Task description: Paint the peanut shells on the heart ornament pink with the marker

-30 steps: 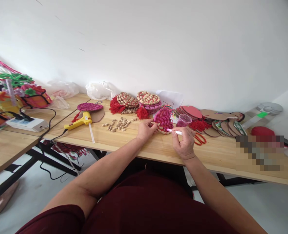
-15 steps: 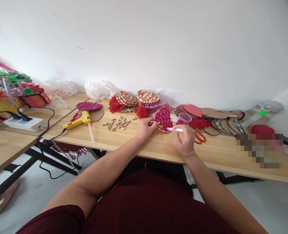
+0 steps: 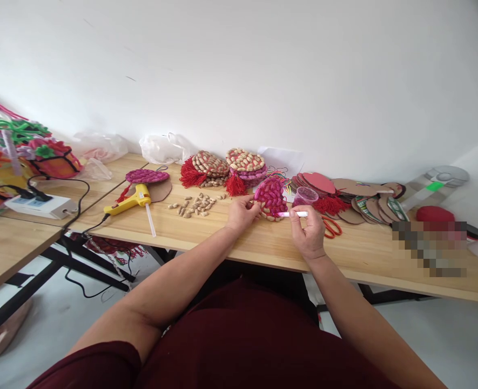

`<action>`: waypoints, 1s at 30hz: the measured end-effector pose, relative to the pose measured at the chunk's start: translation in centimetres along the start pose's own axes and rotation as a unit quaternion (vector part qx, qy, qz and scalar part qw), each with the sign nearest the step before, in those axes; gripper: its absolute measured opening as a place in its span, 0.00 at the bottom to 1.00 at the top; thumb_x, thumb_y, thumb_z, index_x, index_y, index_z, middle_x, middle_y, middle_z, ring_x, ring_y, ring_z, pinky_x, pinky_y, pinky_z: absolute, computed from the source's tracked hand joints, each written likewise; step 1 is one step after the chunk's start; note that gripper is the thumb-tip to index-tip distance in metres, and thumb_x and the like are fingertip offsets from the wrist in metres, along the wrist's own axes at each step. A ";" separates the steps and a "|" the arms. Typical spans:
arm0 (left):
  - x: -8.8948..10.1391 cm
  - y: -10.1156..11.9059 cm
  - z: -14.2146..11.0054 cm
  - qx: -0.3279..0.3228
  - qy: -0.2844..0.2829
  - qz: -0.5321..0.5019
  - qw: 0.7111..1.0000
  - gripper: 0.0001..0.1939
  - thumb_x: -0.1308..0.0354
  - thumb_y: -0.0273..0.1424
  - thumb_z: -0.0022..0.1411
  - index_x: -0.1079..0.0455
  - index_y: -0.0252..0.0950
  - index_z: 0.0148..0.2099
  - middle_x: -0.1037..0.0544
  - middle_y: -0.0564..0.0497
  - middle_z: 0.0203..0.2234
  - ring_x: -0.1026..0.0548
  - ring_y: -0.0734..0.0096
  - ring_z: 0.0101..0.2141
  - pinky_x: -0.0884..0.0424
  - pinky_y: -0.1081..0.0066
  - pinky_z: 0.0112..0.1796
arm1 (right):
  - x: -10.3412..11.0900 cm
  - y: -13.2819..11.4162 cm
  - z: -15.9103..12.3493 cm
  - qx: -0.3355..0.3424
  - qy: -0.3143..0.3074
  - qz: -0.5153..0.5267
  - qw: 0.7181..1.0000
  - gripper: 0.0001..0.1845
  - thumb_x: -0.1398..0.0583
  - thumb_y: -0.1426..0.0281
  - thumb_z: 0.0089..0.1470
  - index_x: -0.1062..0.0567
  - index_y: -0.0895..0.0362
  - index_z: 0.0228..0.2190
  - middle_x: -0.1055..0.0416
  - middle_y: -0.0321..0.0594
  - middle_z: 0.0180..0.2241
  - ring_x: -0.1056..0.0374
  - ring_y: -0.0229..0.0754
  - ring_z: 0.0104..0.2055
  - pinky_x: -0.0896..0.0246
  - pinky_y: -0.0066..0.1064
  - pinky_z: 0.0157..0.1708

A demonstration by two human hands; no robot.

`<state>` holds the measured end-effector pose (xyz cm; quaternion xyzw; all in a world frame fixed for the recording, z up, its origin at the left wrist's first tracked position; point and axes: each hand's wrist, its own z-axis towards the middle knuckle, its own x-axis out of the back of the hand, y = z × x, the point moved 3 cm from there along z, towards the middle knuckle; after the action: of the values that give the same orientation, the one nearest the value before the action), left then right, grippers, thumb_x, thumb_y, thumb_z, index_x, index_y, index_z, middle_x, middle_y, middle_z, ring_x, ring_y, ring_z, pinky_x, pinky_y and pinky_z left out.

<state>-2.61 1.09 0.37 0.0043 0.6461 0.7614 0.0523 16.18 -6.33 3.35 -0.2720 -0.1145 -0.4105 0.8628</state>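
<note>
My left hand (image 3: 243,213) is closed on the left edge of a peanut-covered disc (image 3: 270,195), tilted up off the table. Most of its peanuts are magenta; those along its lower edge are still pale tan. A white-handled paintbrush (image 3: 295,214) sits pinched in my right hand (image 3: 308,232), its pinkish tip at the disc's lower right. Just behind that hand stands a clear plastic cup (image 3: 305,196) with purple paint in it. Orange-handled scissors (image 3: 332,227) lie to the right of my right hand. Loose peanuts (image 3: 200,205) are scattered left of my left hand.
A yellow glue gun (image 3: 130,202) rests on the left, its cord running to a white power strip (image 3: 40,205). Peanut discs with red tassels (image 3: 244,162) are stacked at the back. Cardboard pieces (image 3: 360,189) and a red round object (image 3: 435,214) lie to the right.
My right hand has shifted slightly right with the paintbrush, and more of the brush handle shows. My left hand and the disc stay nearly in place.
</note>
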 end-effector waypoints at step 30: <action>0.0 0.2 -0.3 0.003 0.004 -0.003 1.000 0.08 0.39 0.29 0.60 0.21 0.33 0.41 0.25 0.56 0.17 0.24 0.72 0.19 0.26 0.74 0.23 | -0.1 0.1 0.1 0.009 -0.003 0.004 1.000 0.06 0.41 0.65 0.63 0.26 0.53 0.36 0.22 0.40 0.33 0.27 0.45 0.36 0.36 0.38 0.40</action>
<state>-2.62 0.73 0.54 -0.0003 0.6486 0.7594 0.0517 16.19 -6.20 3.36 -0.2656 -0.1203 -0.4049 0.8666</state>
